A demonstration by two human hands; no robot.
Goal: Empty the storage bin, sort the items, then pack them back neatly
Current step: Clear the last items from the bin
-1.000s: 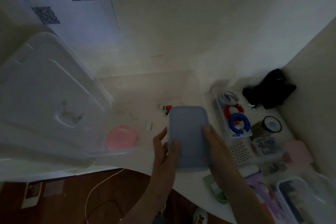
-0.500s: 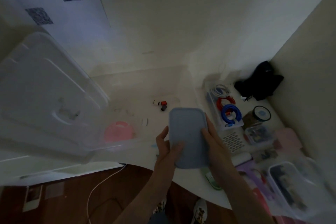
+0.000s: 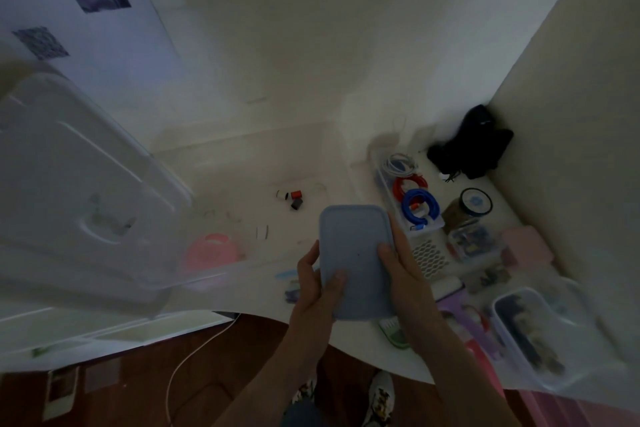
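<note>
Both hands (image 3: pixel 313 291) (image 3: pixel 398 265) hold the blue box (image 3: pixel 356 262), its underside hidden.

Both forearms reach forward over the table's (image 3: pixel 207 302) near edge. The left hand (image 3: pixel 313 284) and right hand (image 3: pixel 398 262) each seem to grip something, thumbs on top.

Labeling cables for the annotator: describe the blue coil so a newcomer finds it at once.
Start at the white table and go to its right side, to the narrow clear tray just beyond the grey-blue lid. Three coils lie in it; the blue cable coil is nearest the person, next to the red coil, with the white coil farthest.
</note>
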